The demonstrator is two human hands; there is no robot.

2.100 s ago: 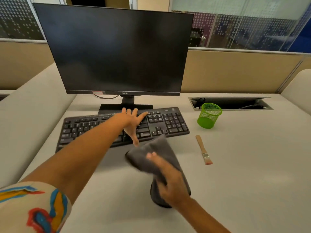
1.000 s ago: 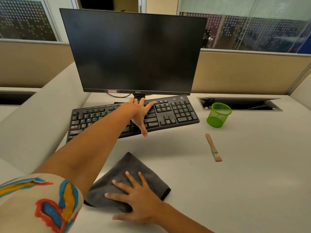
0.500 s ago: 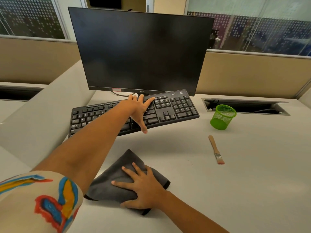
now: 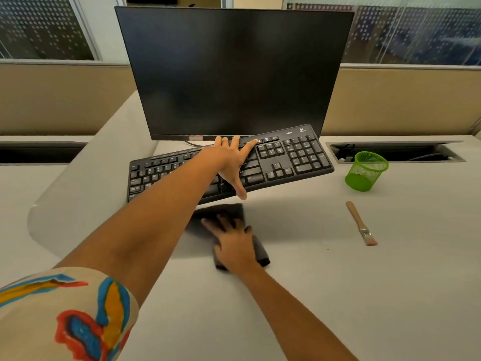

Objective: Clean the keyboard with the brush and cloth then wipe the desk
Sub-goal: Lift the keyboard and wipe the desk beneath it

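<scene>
The black keyboard (image 4: 294,157) is tilted, its right end raised off the grey desk (image 4: 351,295) with a shadow beneath it. My left hand (image 4: 229,162) grips it across the middle, fingers on the far edge and thumb on the near edge. Just in front of the keyboard lies the dark grey cloth (image 4: 229,209), bunched up. My right hand (image 4: 234,243) presses down on it with spread, straight fingers. The wooden-handled brush (image 4: 360,222) lies loose on the desk to the right, apart from both hands.
A black monitor (image 4: 234,74) stands right behind the keyboard. A green mesh cup (image 4: 365,171) sits right of the keyboard, in front of an open cable slot (image 4: 416,152). A low rounded partition (image 4: 86,173) borders the desk on the left.
My right hand has slid the cloth away from me, from the near left of the desk up to the keyboard's front edge. The left hand keeps holding the raised keyboard.
</scene>
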